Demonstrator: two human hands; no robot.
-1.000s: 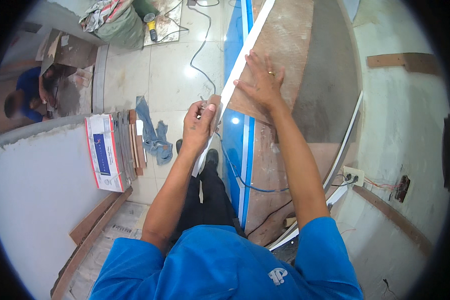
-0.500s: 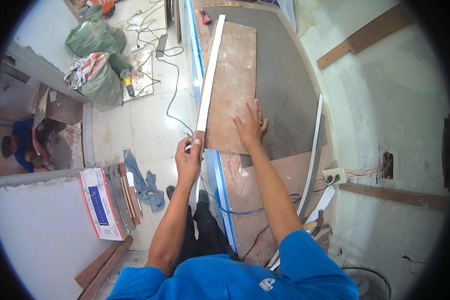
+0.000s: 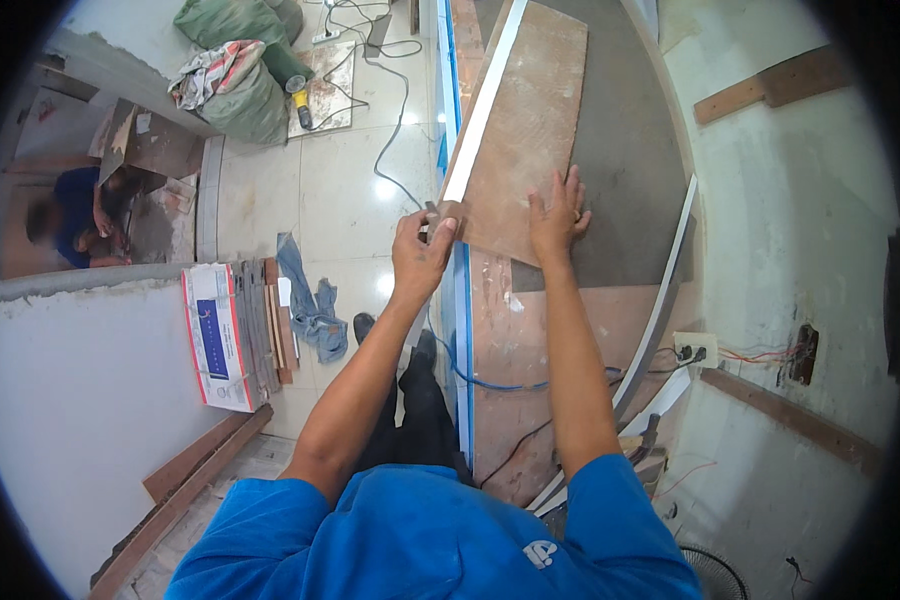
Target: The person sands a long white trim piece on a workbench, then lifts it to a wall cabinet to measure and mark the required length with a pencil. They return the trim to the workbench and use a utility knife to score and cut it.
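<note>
A long brown wooden panel point(image 3: 530, 130) lies on the workbench, with a white strip point(image 3: 485, 110) running along its left edge. At the near left corner my left hand point(image 3: 422, 250) is closed, its thumb and fingers pinching a small brown block-like piece point(image 3: 452, 210) at the end of the white strip. The exact kind of that piece is unclear. What looks like a pale strip hangs below this hand, partly behind my forearm. My right hand point(image 3: 558, 222) rests flat on the panel near its right edge, fingers extended and holding nothing.
Under the panel lies a dark grey sheet point(image 3: 630, 150). A power socket point(image 3: 695, 350) with cables sits by the right wall. Stacked boxes point(image 3: 220, 335), a denim garment point(image 3: 312, 310) and filled sacks point(image 3: 245, 95) stand left. Another person point(image 3: 75, 215) crouches far left.
The view has shifted, so the bench and panel appear farther right and higher. My right hand's fingers are closer together. My left hand keeps its grip at the near corner.
</note>
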